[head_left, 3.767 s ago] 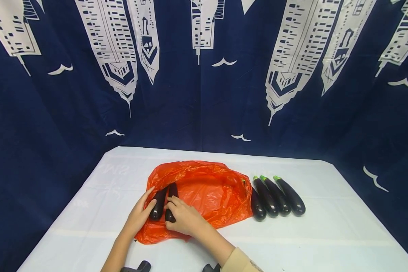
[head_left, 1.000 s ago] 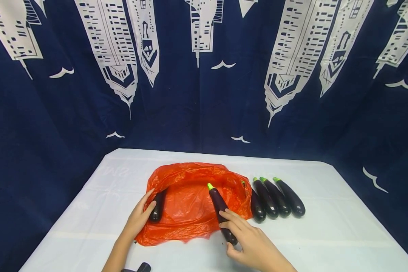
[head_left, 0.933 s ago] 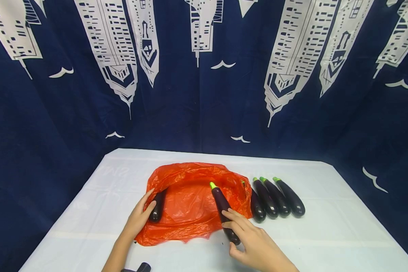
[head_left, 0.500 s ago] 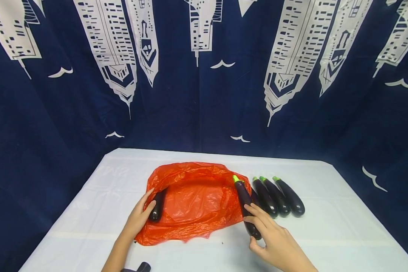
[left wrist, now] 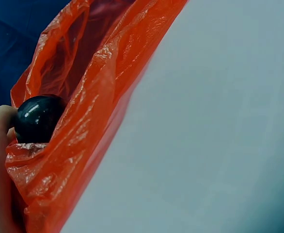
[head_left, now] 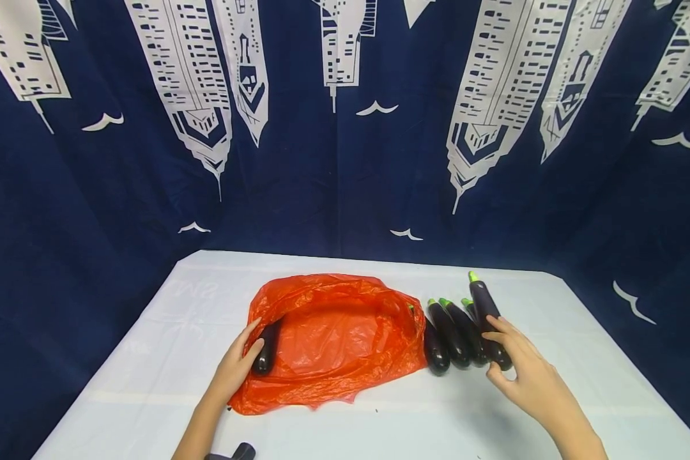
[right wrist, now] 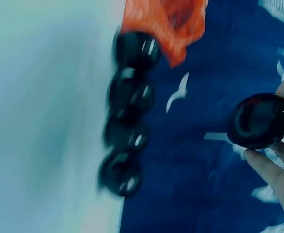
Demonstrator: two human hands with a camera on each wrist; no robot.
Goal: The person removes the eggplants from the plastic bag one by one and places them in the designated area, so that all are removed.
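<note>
Now that my right hand (head_left: 526, 367), curled round an eggplant (head_left: 485, 305), has carried it from the red bag (head_left: 333, 351) to the row (head_left: 453, 335) near the worktop's (head_left: 586, 383) right edge, one last eggplant (head_left: 266, 354) plainly shows inside, so I judge the emptying nearly done. My left hand (head_left: 237, 363) rests half-open at the bag's left rim, whether pinching I cannot tell. I can read no label; the faint marks (head_left: 194, 291) near the far left corner are illegible.

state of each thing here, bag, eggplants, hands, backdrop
Red thin plastic bag: mouth open, crumpled
Glossy dark-purple eggplant inside bag: lying down
Four similar eggplants right of bag: lying in a row
Held green-tipped eggplant: raised
Right hand: gripping that eggplant
Left hand: holding bag's left edge
Navy cloth backdrop: hanging
</note>
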